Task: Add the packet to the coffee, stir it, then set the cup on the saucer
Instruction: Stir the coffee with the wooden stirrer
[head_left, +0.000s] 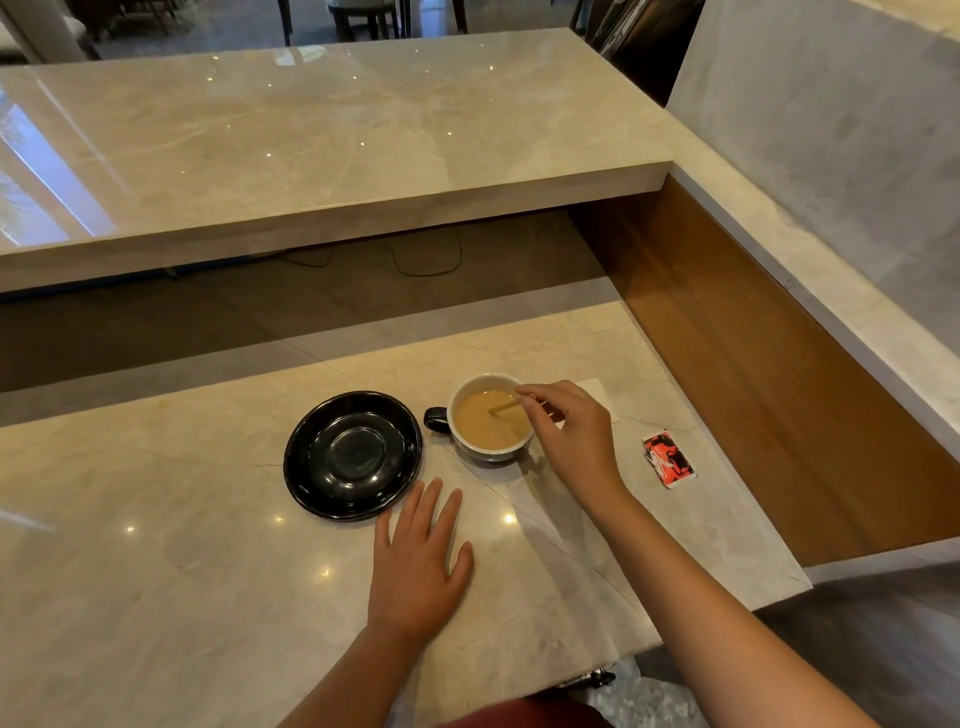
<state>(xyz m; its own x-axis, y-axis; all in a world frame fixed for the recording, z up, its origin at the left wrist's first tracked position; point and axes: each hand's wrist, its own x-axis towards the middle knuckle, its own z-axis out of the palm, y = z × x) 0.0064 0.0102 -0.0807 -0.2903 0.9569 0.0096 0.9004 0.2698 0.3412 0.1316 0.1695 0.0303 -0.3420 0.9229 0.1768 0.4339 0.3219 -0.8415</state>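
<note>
A white-lined cup (470, 384) with a dark handle holds light brown coffee (485, 423) and stands on the marble counter, just right of a black saucer (352, 454). My right hand (571, 441) hovers over the cup's right rim, pinching a thin wooden stirrer (506, 405) whose tip dips into the coffee. My left hand (421, 561) lies flat on the counter with fingers spread, its fingertips near the saucer's front right edge. A red and white packet (669, 460) lies on the counter to the right of the cup.
A white napkin (602, 397) lies behind my right hand. A raised marble bar top (311, 156) runs across the back, with a wood panel (779, 389) on the right side. The counter's edge drops off at the right front.
</note>
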